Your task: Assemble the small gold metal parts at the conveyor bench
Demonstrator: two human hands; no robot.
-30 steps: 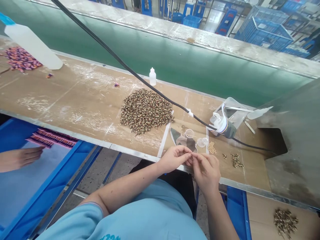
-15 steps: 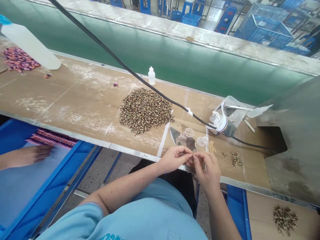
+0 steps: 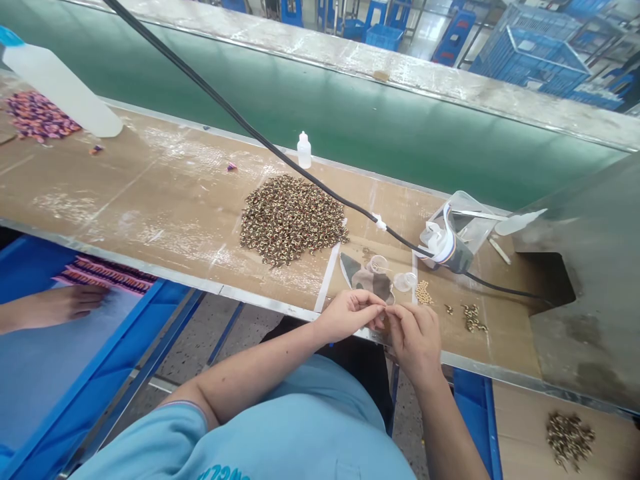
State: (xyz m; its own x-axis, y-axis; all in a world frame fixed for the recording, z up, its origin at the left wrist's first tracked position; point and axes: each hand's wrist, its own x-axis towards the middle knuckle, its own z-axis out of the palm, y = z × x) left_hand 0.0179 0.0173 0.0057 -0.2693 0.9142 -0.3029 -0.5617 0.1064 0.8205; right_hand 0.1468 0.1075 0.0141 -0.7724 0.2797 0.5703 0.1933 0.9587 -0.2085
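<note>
My left hand [image 3: 350, 315] and my right hand [image 3: 414, 339] meet fingertip to fingertip over the table's front edge. Both are pinched on something too small to make out. Just beyond them lies a camouflage-patterned cloth [image 3: 359, 279] with a small clear cup [image 3: 379, 265] on it; a second clear cup [image 3: 403, 281] is to its right. Small pale beads [image 3: 423, 293] lie beyond my right hand, and a small cluster of dark-and-gold pieces [image 3: 473, 319] is further right. A large pile of similar pieces [image 3: 293, 220] sits to the left.
A black cable [image 3: 240, 120] crosses above the table to a clear container [image 3: 463, 223]. A small white bottle [image 3: 304, 151] stands at the back edge. Another person's hand [image 3: 75, 303] is over a blue tray [image 3: 107, 360] at left.
My right fingers have shifted slightly and sit closer together against my left fingertips. The other person's hand at left has moved up a little.
</note>
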